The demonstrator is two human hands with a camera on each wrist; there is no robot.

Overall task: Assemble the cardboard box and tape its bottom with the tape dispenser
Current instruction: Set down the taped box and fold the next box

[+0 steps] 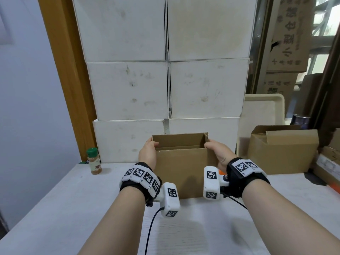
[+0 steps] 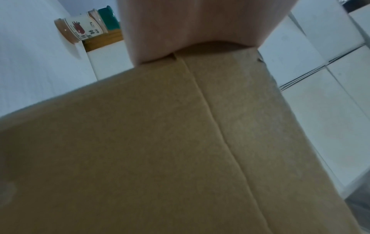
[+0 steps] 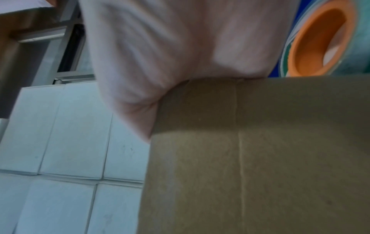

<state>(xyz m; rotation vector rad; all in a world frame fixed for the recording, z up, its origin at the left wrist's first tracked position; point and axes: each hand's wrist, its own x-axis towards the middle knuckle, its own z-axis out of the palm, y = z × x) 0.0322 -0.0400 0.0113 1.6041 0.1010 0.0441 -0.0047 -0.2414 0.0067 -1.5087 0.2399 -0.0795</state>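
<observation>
Left hand (image 1: 148, 150) grips the left top edge of the cardboard box (image 1: 184, 168), thumb hooked over the rim into the opening. Right hand (image 1: 219, 153) grips the right top edge likewise, fingers curled over the rim. Both hands are clamped on the box, one at each end. The box stands upright on the white table (image 1: 73, 208), top open, squared into shape. In the right wrist view, a tape roll with an orange core (image 3: 320, 42) shows beyond the box wall; whether it touches the box cannot be told. A spice jar with a green cap (image 1: 94, 161) stands left of the box, well apart. Stacked white boxes (image 1: 128, 89) rise behind. A second brown carton (image 1: 281, 150) sits at the right.
</observation>
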